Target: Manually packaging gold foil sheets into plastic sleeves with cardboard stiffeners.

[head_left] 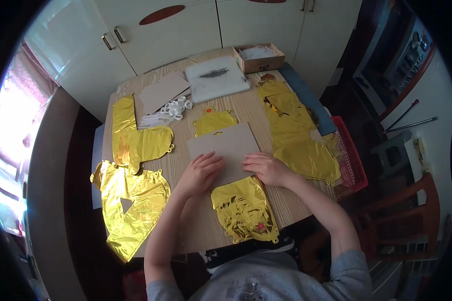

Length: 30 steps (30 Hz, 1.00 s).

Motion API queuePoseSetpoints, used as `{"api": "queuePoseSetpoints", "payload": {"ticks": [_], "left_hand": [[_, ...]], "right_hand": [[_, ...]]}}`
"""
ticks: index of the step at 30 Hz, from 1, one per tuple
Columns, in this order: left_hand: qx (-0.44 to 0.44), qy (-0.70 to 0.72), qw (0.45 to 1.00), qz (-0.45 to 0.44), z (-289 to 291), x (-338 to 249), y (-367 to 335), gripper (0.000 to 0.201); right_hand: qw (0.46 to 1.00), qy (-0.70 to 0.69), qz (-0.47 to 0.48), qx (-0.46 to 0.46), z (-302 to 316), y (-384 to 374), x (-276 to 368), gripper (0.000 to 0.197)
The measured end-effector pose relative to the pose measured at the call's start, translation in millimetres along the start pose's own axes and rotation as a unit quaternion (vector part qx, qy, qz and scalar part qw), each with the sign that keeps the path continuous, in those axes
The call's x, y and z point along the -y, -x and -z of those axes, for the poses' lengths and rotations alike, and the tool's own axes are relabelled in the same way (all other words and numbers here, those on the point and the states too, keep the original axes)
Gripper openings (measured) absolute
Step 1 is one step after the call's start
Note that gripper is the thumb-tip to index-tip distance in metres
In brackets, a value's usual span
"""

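Observation:
A grey cardboard sheet (226,150) with a small hanging slot near its far edge lies in front of me on the table. Under it is a flat gold foil balloon, whose far part (213,122) and near part (246,208) stick out past the card. My left hand (202,173) rests flat on the card's left side, fingers stretched out. Across from it, my right hand (267,168) lies over the right edge with its fingers extended. Neither hand grips anything.
More gold foil balloons lie at the left (135,195) and right (299,135). Behind are cardboard sheets (163,93), white plastic sticks and cups (173,109), a stack of clear bags (216,78) and a cardboard box (258,57). A red basket (351,155) stands beside the table's right edge.

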<state>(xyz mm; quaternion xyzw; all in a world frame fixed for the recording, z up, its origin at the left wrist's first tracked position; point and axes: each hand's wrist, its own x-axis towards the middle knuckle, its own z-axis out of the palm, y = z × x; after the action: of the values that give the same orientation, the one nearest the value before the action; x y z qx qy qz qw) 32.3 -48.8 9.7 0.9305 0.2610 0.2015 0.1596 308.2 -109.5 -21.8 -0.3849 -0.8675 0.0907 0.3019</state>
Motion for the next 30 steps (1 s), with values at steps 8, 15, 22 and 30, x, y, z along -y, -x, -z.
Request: {"api": "queuePoseSetpoints", "payload": {"ticks": [8, 15, 22, 30], "left_hand": [[0.008, -0.055, 0.998, -0.024, -18.2, 3.9, -1.1, 0.027], [0.001, -0.053, 0.998, -0.021, -15.3, 3.3, -1.0, 0.026], [-0.004, -0.05, 0.998, -0.023, -16.3, 4.1, -2.4, 0.026], [-0.012, -0.054, 0.998, -0.024, -15.9, 3.4, -1.3, 0.024]], "right_hand": [[1.0, -0.003, -0.024, -0.006, -1.1, 6.6, 1.1, 0.025], [0.996, -0.049, -0.069, 0.016, 0.9, 3.2, 0.8, 0.025], [0.995, -0.055, -0.076, 0.023, 2.5, 3.3, 0.4, 0.026], [0.996, -0.053, -0.075, 0.016, 0.6, 2.7, 1.0, 0.025]]}}
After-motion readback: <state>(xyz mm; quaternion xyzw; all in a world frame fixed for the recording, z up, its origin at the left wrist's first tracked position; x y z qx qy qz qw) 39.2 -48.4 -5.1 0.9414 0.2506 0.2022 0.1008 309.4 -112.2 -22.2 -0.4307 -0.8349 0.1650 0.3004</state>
